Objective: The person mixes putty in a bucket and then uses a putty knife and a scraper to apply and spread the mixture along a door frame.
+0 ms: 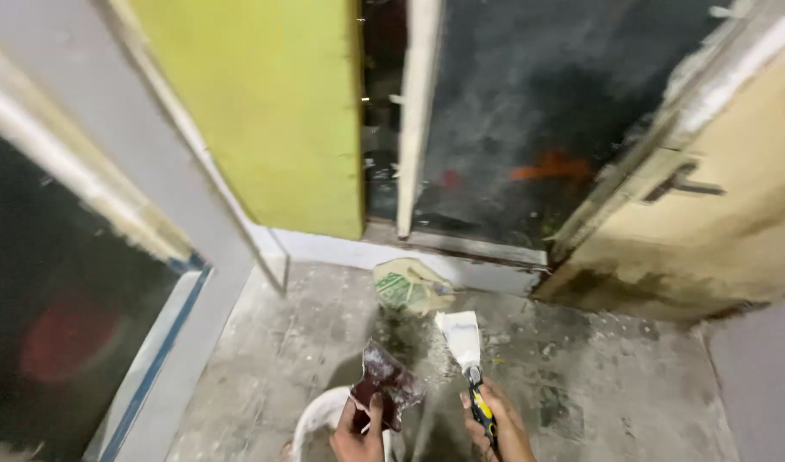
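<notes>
My left hand [358,429] at the bottom middle holds up a crumpled dark-red piece of sandpaper [387,384], pinched from below. My right hand [500,425] beside it grips the black-and-yellow handle of a putty knife [464,346], whose wide blade, smeared white, points up and away. Both hands hover over a white bucket [318,421], of which only a curved rim shows below the left hand.
A dusty grey tiled floor [598,385] lies ahead. A crumpled bag with green print [409,287] rests by the white threshold [349,251]. Beyond stand a yellow-green wall [272,103], a dark doorway [529,111], an open beige door with a handle [692,184], and a glass panel [59,316].
</notes>
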